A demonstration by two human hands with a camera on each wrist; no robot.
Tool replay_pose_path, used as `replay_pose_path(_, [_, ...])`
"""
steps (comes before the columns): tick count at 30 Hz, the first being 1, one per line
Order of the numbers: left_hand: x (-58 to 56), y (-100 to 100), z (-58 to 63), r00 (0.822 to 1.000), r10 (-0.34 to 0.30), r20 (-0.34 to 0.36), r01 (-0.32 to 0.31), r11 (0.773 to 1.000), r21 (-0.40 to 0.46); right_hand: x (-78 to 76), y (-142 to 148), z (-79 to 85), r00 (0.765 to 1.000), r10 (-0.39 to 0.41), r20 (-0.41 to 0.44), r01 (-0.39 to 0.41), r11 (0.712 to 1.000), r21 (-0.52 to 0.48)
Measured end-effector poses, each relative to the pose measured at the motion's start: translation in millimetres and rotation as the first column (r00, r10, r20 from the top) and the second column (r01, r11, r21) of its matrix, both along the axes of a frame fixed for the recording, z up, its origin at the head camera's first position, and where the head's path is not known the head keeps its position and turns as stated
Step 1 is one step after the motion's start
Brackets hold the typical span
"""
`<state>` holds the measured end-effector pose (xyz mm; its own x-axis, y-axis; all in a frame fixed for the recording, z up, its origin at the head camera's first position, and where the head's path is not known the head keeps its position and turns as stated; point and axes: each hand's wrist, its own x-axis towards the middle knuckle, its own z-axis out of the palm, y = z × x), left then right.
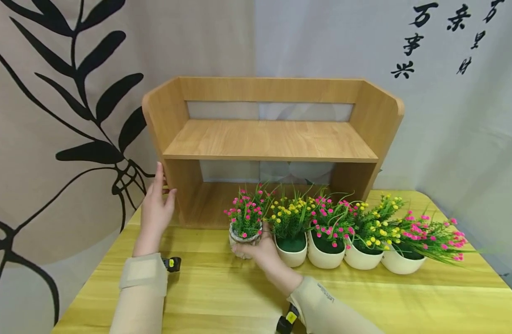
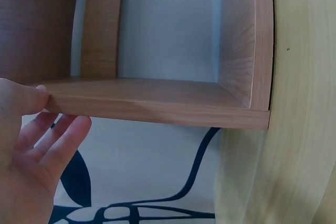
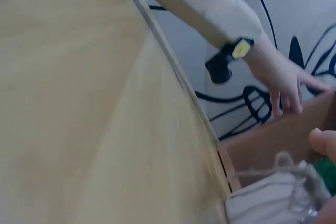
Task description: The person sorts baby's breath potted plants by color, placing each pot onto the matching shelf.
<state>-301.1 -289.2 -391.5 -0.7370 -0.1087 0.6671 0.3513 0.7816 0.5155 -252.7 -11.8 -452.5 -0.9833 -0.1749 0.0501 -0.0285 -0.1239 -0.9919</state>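
Note:
My right hand (image 1: pixel 264 250) grips a small pot (image 1: pixel 245 239) of pink artificial flowers (image 1: pixel 246 208) at the front edge of a wooden desktop shelf (image 1: pixel 272 139). Twine wraps this pale pot (image 3: pixel 268 198), as the right wrist view shows. My left hand (image 1: pixel 157 204) holds the shelf's left side panel (image 2: pixel 152 109), thumb toward the inner side and fingers outside. Right of the gripped pot stands a white pot (image 1: pixel 291 253) of yellow flowers, and beyond it a white pot (image 1: pixel 326 253) of pink ones.
Farther right stand another white pot (image 1: pixel 362 257) with yellow flowers and one (image 1: pixel 402 262) with pink flowers leaning right. The shelf has an upper board (image 1: pixel 272 139) and a lower compartment. A curtain (image 1: pixel 322 46) hangs behind the wood-grain table (image 1: pixel 214 297).

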Motion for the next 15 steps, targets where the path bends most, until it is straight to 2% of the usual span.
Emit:
replay_pose_path(3, [-1.8, 5, -0.1, 1.000, -0.007, -0.012, 0.008, 1.000, 0.002, -7.8, -1, -6.3, 0.997, -0.075, -0.022, 0.077, 0.994, 0.080])
replay_pose_path(7, [-2.3, 11, -1.9, 1.000, -0.011, -0.015, 0.012, 1.000, 0.020, -14.4, 0, -11.7, 0.991, -0.131, -0.037, 0.135, 0.980, 0.147])
replay_pose_path(15, [0.6, 3, -0.2, 1.000, 0.008, -0.009, -0.008, 1.000, 0.021, -16.1, -8, -13.3, 0.990, -0.114, -0.081, 0.126, 0.978, 0.165])
